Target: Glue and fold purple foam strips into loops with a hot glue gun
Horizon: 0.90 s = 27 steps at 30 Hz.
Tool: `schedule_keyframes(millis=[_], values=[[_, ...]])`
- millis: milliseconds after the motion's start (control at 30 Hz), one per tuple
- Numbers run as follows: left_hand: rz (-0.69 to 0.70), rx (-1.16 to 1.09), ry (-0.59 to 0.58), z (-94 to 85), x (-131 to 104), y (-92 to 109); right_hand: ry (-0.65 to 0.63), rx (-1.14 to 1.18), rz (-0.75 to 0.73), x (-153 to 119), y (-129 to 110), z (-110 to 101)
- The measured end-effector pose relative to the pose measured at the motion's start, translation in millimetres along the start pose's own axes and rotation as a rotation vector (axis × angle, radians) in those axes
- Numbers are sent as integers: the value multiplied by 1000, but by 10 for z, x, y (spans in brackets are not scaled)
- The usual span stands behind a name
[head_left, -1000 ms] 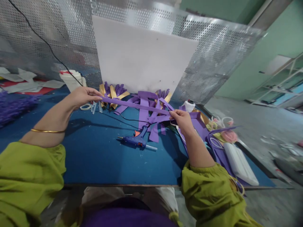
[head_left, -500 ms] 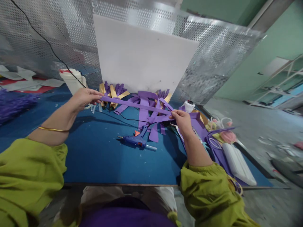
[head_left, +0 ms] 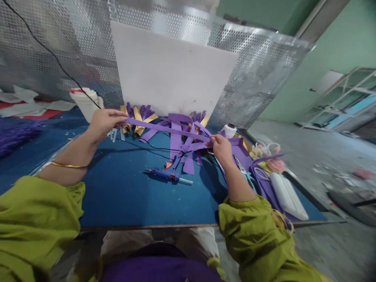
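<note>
The left hand (head_left: 102, 122) pinches one end of a purple strip (head_left: 167, 130), and the right hand (head_left: 221, 147) pinches the other end, so the strip runs taut above the blue table (head_left: 117, 192) from 10 o'clock toward 3 o'clock. Against a second ago both grips are unchanged and the strip is as tight; the whole scene has slid slightly left in view. A blue glue gun (head_left: 167, 173) lies just below the strip, beside loose purple strips (head_left: 176, 143). Scissors (head_left: 242, 167) lie right of the right wrist.
</note>
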<state>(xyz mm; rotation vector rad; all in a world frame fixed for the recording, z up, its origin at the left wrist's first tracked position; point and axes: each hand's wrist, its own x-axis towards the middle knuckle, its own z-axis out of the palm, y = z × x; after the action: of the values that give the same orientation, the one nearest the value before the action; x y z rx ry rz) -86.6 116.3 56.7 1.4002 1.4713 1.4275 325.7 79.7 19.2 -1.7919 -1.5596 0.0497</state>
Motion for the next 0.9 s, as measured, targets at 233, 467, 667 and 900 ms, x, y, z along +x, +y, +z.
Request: schedule_keyframes(millis=[233, 467, 667, 900], values=[[163, -118, -57, 336, -204, 89, 145, -262, -251, -122, -267, 1], [293, -190, -187, 524, -382, 101, -335, 3, -640, -202, -764, 203], [218, -293, -131, 568, -348, 22, -295, 290, -427, -303, -964, 90], [24, -201, -197, 550, -327, -46, 232, 318, 62, 139, -445, -894]])
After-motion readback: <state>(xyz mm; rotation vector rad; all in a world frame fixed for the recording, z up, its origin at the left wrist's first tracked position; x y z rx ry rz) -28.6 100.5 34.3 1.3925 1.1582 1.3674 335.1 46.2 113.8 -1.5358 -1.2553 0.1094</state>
